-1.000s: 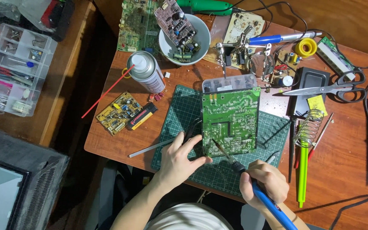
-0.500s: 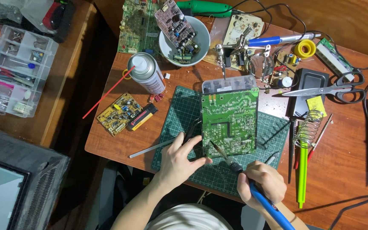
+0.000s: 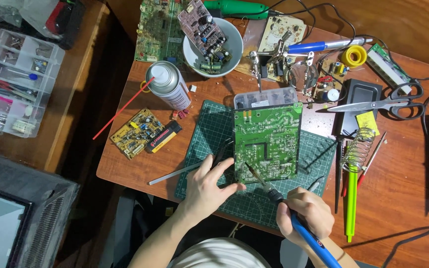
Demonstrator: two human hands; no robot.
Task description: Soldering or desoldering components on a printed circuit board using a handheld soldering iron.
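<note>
A green circuit board (image 3: 266,141) lies solder side up on a dark green cutting mat (image 3: 209,129). My left hand (image 3: 209,186) rests flat at the board's lower left corner, fingers spread and touching its edge. My right hand (image 3: 306,213) grips a blue-handled soldering iron (image 3: 294,218); its tip touches the board's lower middle.
A spray can (image 3: 167,84) with a red straw, a small yellow circuit board (image 3: 135,131), a lighter (image 3: 164,137), a white bowl (image 3: 234,37) of parts, scissors (image 3: 378,103), a coiled iron stand (image 3: 357,149), a green tool (image 3: 351,203) and a clear parts organiser (image 3: 13,82) surround the mat.
My right hand has shifted slightly left and up, bringing the iron tip onto the board. My left hand stays at the board's corner.
</note>
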